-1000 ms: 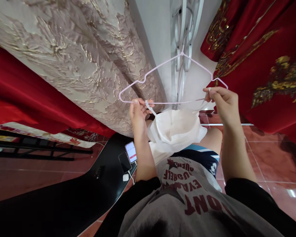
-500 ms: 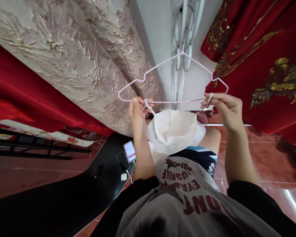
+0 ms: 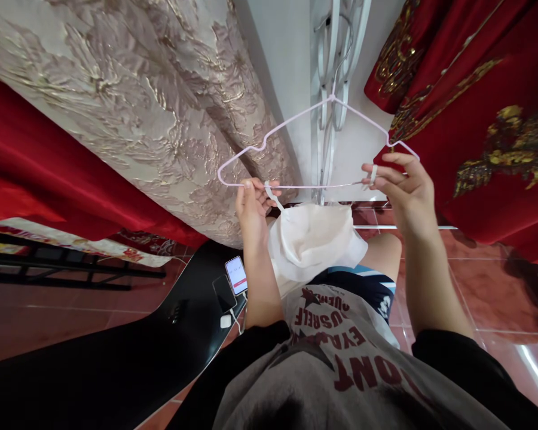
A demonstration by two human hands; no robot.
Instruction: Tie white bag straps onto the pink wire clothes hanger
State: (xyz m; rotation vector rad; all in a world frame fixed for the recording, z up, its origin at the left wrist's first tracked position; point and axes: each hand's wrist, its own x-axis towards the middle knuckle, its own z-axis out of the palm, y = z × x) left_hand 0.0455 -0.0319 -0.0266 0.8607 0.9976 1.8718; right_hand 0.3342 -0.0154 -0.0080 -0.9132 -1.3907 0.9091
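Observation:
A pale pink hanger (image 3: 296,116) hangs by its hook from a white metal rack. My left hand (image 3: 256,200) grips the hanger's bottom bar near its left end, with a white strap (image 3: 275,197) looped at its fingers. At the bar's right part, my right hand (image 3: 401,182) has a white loop (image 3: 373,174) around its fingers, which close near the bar. Below the bar, a white cloth garment (image 3: 316,236) hangs over my lap, joined to the strap at its left. The link between the garment and the right loop is hard to make out.
Patterned beige fabric (image 3: 161,107) hangs at the left, and red embroidered garments (image 3: 484,137) at the right. Two phones (image 3: 236,275) and a small white case (image 3: 225,321) lie on a black bench (image 3: 116,352). The white rack (image 3: 335,48) stands against the wall ahead.
My right hand has shifted slightly left, with its index finger more raised and the loop lower on its fingers. The garment's right top edge has dropped and moved left. The hanger has shifted slightly right.

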